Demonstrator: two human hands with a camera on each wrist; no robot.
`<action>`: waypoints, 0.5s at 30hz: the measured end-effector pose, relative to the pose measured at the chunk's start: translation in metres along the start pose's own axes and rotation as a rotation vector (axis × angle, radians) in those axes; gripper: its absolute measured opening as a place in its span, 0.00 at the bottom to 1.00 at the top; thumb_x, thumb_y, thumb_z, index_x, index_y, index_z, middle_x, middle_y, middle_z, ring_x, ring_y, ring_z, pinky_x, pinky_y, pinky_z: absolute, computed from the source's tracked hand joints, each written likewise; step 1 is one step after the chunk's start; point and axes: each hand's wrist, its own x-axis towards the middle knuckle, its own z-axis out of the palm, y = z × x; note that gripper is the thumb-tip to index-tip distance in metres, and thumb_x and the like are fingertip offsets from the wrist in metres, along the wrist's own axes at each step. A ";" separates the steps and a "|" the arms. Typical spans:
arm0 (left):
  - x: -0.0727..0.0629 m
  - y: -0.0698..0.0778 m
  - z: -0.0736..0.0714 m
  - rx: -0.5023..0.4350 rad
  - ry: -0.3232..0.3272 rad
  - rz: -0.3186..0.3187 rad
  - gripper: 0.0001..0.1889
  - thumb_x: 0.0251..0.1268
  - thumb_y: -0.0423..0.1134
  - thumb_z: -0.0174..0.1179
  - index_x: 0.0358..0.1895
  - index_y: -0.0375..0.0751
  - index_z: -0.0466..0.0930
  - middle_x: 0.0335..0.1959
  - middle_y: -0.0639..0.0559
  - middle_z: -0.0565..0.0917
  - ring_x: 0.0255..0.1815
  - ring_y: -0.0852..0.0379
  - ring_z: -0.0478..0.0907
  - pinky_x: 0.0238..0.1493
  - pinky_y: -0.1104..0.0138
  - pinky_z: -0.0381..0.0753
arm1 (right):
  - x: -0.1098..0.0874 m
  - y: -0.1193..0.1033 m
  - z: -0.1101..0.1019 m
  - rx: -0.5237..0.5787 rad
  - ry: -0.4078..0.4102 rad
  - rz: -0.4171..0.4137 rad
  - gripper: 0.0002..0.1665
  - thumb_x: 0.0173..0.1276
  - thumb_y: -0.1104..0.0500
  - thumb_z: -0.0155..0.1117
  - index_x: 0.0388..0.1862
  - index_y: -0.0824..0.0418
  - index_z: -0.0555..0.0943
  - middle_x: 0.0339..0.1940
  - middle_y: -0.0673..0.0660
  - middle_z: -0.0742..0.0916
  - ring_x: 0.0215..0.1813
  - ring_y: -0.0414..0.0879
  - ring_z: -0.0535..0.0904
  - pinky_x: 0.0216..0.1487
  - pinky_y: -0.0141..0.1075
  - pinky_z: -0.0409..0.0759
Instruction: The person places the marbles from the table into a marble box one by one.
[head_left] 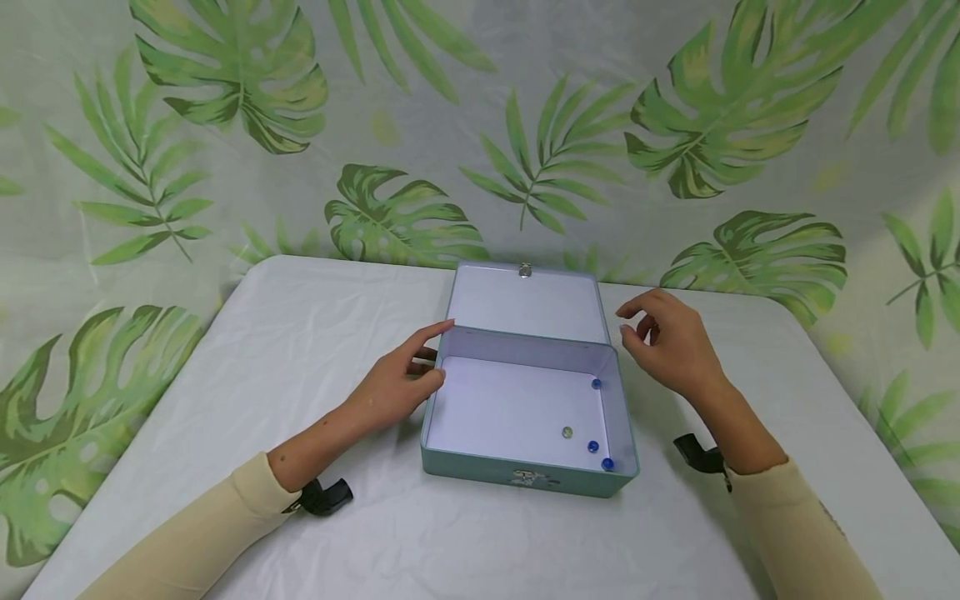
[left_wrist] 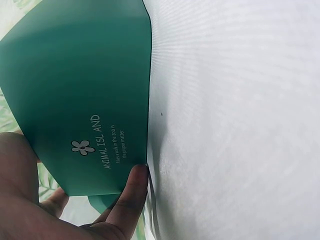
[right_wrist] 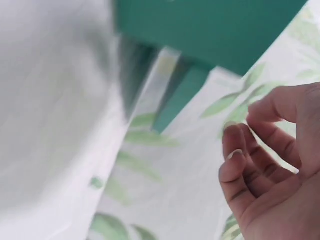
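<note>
A green metal box [head_left: 480, 462] with a pale inside stands on the table, its hinged lid [head_left: 525, 296] tipped back. Three blue glass beads [head_left: 593, 447] and one clear yellowish bead [head_left: 567, 432] lie along the right part of its floor. My left hand [head_left: 390, 385] rests at the left rear corner, thumb at the rim and index fingertip near the hinge. Its other fingers touch the printed outer side wall [left_wrist: 85, 100], one low by the tablecloth. Just right of the box, my right hand [head_left: 667, 342] is raised with loosely bent fingers [right_wrist: 237, 172] and nothing between them.
A white cloth [head_left: 315, 333] covers the table. Behind it hangs a leaf-patterned curtain [head_left: 420, 125]. Black wrist cameras sit under the left wrist [head_left: 327, 498] and the right wrist [head_left: 697, 454]. The lid carries a small metal clasp [head_left: 525, 270].
</note>
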 end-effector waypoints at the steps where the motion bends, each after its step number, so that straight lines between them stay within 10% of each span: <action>1: 0.000 0.000 0.000 0.001 -0.001 0.002 0.36 0.76 0.43 0.55 0.82 0.76 0.59 0.70 0.43 0.78 0.66 0.43 0.81 0.59 0.49 0.83 | 0.000 0.006 0.001 -0.009 0.007 0.007 0.11 0.66 0.71 0.70 0.46 0.62 0.87 0.43 0.57 0.87 0.30 0.49 0.80 0.31 0.35 0.73; 15: 0.001 -0.001 0.001 0.001 -0.003 0.010 0.36 0.76 0.42 0.55 0.83 0.75 0.59 0.70 0.42 0.78 0.67 0.41 0.81 0.60 0.48 0.82 | -0.009 0.060 0.005 -0.099 -0.111 0.154 0.21 0.67 0.69 0.66 0.59 0.69 0.84 0.58 0.67 0.84 0.35 0.55 0.81 0.35 0.47 0.74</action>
